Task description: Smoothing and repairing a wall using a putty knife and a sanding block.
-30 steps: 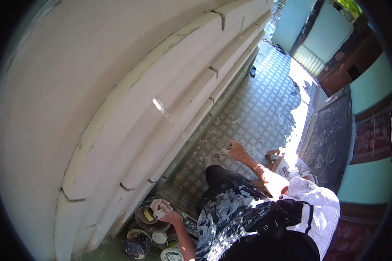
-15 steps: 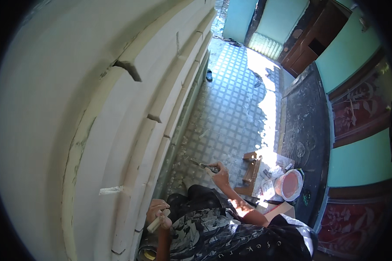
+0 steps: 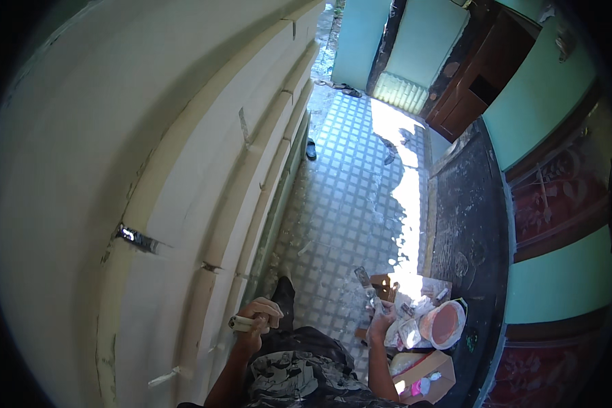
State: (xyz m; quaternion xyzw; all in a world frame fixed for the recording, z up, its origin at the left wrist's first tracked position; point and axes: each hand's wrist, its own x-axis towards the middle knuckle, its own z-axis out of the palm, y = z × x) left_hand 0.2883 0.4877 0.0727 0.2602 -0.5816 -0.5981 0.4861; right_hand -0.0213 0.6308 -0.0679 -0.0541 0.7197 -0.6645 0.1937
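Left hand [image 3: 260, 318] is curled tight around a small pale tube-like tool [image 3: 240, 324], sitting at about 7 o'clock right next to the cream stepped wall [image 3: 204, 177]. Right hand [image 3: 382, 317] at 5 o'clock grips a putty knife [image 3: 364, 281], blade pointing up, just beside the orange bowl [image 3: 445, 325] on the tiled floor [image 3: 347, 197].
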